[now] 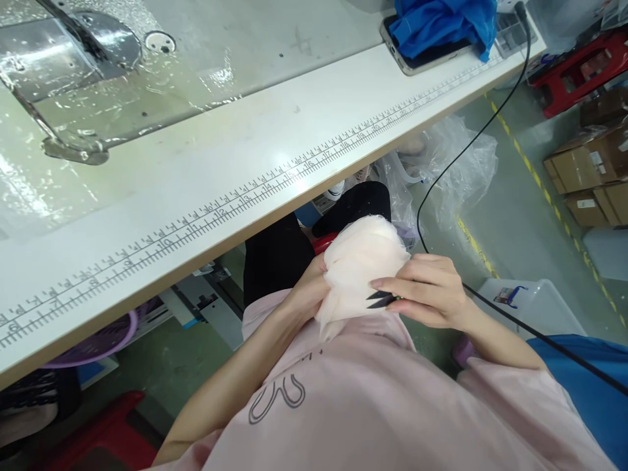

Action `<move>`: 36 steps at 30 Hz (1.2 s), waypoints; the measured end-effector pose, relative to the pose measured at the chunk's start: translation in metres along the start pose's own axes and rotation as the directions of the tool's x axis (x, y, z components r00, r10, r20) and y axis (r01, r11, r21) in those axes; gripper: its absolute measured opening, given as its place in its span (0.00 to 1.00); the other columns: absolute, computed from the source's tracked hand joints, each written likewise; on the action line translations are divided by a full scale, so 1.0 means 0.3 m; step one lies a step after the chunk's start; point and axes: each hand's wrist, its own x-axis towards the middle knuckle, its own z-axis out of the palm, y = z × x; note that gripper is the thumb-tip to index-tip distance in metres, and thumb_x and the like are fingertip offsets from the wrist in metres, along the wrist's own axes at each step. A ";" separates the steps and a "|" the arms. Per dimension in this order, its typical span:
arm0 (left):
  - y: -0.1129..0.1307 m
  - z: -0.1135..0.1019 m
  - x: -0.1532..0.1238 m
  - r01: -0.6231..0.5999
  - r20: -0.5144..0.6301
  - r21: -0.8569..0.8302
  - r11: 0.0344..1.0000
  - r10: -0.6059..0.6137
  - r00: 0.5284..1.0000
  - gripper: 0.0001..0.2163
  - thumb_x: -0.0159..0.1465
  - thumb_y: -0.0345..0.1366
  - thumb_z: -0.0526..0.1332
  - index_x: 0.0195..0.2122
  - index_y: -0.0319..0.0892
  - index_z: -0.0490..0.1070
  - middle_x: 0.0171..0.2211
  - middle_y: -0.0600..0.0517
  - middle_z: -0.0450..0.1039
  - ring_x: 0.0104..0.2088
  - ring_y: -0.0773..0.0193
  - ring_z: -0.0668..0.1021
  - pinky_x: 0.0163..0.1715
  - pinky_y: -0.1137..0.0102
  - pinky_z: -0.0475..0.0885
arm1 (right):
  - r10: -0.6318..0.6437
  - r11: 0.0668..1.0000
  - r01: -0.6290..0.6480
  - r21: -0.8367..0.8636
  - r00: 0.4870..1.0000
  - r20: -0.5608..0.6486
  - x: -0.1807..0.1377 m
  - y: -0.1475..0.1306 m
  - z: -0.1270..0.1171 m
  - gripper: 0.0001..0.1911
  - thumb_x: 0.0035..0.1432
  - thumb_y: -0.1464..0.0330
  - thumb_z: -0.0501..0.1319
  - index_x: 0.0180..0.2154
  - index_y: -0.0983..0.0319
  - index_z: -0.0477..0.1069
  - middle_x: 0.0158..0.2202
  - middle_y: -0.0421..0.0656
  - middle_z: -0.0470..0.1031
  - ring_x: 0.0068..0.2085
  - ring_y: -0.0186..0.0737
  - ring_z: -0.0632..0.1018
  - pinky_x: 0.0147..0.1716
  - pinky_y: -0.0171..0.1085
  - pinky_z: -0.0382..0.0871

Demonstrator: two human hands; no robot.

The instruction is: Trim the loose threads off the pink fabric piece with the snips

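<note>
Over my lap, below the table edge, I hold a bunched piece of pale pink, sheer-looking fabric point(360, 261). My left hand point(314, 288) is closed on its left side, the fingertips partly hidden behind the cloth. On the other side, my right hand point(426, 291) grips a small pair of black thread snips point(380, 300). Their two pointed blades are apart and lie against the lower right part of the fabric. Most of the snips' body is covered by my fingers.
A white table edge with a printed ruler point(245, 203) runs diagonally above my hands. Metal sewing machine parts point(98, 59) stand at upper left. A phone point(407, 62) lies under blue cloth point(446, 26). A black cable point(471, 144) hangs at right, near a white bin point(540, 304).
</note>
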 end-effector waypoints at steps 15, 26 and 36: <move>0.005 -0.004 -0.004 0.030 0.011 -0.023 0.999 -0.030 0.999 0.13 0.48 0.30 0.72 0.36 0.43 0.80 0.38 0.50 0.82 0.40 0.52 0.81 0.39 0.64 0.78 | 0.004 0.925 0.034 -0.380 0.995 0.099 -0.005 -0.003 -0.043 0.13 0.64 0.66 0.60 0.49 0.63 0.72 0.25 0.36 0.73 0.25 0.29 0.69 0.25 0.34 0.53; 0.007 0.006 -0.009 0.010 -0.032 -0.017 1.000 -0.011 0.999 0.14 0.45 0.31 0.74 0.34 0.43 0.81 0.36 0.50 0.82 0.38 0.51 0.81 0.36 0.65 0.78 | -0.006 0.921 0.024 -0.388 0.999 0.048 0.000 -0.012 -0.019 0.14 0.63 0.66 0.62 0.49 0.64 0.73 0.25 0.37 0.72 0.26 0.29 0.69 0.25 0.35 0.53; 0.019 0.022 -0.015 0.059 -0.091 -0.046 0.997 -0.063 0.994 0.16 0.41 0.30 0.75 0.33 0.42 0.81 0.34 0.50 0.82 0.37 0.51 0.81 0.35 0.65 0.78 | 0.000 0.923 0.014 -0.384 0.999 0.036 -0.005 -0.016 -0.017 0.13 0.64 0.66 0.61 0.48 0.65 0.73 0.25 0.37 0.72 0.26 0.29 0.70 0.24 0.35 0.53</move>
